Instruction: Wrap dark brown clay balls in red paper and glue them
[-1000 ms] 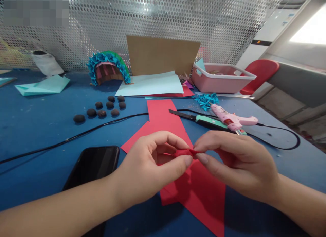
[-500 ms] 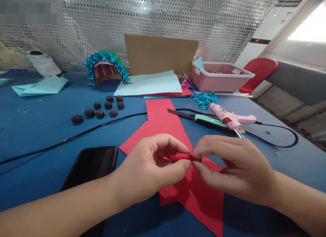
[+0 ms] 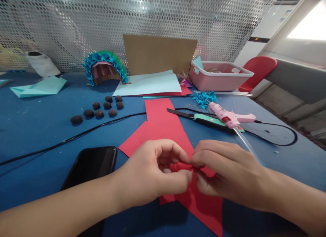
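Between my two hands is a small folded piece of red paper [image 3: 179,167], pinched by the fingertips of both. My left hand [image 3: 163,172] is curled round its left part, thumb below and fingers above. My right hand [image 3: 224,172] grips its right end between thumb and forefinger; the other fingers are bent and partly hidden. Beneath the hands, flat red paper sheets [image 3: 165,123] overlap on the blue table. The blade of a green-handled utility knife [image 3: 209,119] rests across the edge of the top sheet.
A pink glue gun [image 3: 230,116] lies by the knife, its black cord [image 3: 96,128] crossing the table. A black phone [image 3: 93,165] is left of my hands. Several dark balls [image 3: 99,114], a blue-fringed arch [image 3: 107,62], blue paper scraps [image 3: 205,99] and a pink basket [image 3: 220,80] stand farther back.
Both hands have dropped slightly, and their fingertips have closed tighter together on the small red paper. Beyond my right hand, more of the clear glue stick now shows.
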The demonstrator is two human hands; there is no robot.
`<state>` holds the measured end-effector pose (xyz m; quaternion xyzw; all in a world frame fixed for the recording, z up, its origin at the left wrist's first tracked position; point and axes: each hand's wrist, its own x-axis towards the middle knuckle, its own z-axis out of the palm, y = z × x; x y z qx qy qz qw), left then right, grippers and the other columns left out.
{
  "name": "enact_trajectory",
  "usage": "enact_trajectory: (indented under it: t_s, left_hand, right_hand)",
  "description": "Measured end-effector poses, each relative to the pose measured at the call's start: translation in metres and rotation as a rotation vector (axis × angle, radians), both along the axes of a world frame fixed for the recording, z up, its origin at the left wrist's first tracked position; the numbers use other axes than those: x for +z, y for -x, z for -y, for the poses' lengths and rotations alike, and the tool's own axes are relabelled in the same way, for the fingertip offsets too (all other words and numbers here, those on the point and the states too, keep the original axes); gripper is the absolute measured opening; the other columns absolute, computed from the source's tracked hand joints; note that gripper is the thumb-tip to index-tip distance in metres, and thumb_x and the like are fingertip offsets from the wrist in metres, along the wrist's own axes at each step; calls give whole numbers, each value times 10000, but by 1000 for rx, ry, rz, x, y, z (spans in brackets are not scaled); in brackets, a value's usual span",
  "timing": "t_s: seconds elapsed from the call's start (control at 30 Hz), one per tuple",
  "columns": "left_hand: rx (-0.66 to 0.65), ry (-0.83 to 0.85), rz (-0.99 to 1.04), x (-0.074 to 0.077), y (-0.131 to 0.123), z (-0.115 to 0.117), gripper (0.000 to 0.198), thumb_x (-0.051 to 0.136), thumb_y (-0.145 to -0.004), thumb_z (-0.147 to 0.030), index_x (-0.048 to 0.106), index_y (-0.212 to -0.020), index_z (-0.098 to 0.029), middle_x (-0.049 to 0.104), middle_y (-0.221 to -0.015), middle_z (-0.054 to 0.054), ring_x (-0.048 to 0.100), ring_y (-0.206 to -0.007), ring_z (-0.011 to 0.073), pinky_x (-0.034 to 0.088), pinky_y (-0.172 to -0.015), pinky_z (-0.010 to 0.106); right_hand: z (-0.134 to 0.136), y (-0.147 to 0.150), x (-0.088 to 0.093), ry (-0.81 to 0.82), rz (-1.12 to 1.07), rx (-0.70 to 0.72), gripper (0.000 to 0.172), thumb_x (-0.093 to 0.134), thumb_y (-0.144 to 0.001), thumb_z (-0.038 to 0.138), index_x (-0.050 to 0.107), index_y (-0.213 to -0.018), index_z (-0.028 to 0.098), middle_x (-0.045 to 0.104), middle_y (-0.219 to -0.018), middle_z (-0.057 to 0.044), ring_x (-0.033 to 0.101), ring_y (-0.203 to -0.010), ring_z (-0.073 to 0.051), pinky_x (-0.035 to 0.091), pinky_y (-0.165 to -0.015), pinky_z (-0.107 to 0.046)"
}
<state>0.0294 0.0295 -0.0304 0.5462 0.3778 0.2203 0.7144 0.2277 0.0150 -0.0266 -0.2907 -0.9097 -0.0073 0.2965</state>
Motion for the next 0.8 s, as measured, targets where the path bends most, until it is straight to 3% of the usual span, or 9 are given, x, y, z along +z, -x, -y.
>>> enact_trajectory:
  t_s: [0.27, 0.53, 0.63, 0.8]
  left_hand:
    - [62, 31, 123, 8, 1, -2, 132, 725, -779, -193, 610, -832, -155, 637, -750, -42, 574, -681, 49, 461, -630, 144]
    - [45, 24, 99, 3, 2, -3, 175, 768, -734, -210, 636, -837, -157, 675, -771, -21, 608, -699, 73, 479, -635, 164]
    - [24, 38, 79, 4, 0, -3, 202, 795, -687, -191, 643, -813, -153, 669, -747, -23, 595, -680, 72, 470, -617, 161]
    - [-46, 123, 36, 5, -1, -2, 156, 765, -709, -181, 617, -740, -146, 608, -617, -52, 529, -529, 39, 427, -518, 144]
  right_hand:
    - [-1, -4, 7, 268, -149, 34, 141, 518, -806, 65, 526, -866, 192, 573, -712, -6, 514, -618, -82, 464, -559, -186]
    - [-1, -3, 8, 338, -182, 31, 137, 527, -808, 55, 576, -835, 180, 588, -676, 4, 535, -581, -62, 464, -539, -163]
    - [-2, -3, 6, 301, -157, 43, 134, 519, -803, 62, 559, -818, 189, 581, -662, 7, 514, -569, -68, 458, -521, -167]
    - [-5, -6, 4, 0, -62, 20, 200, 497, -771, 23, 544, -824, 210, 610, -684, -15, 569, -634, -104, 494, -583, -206]
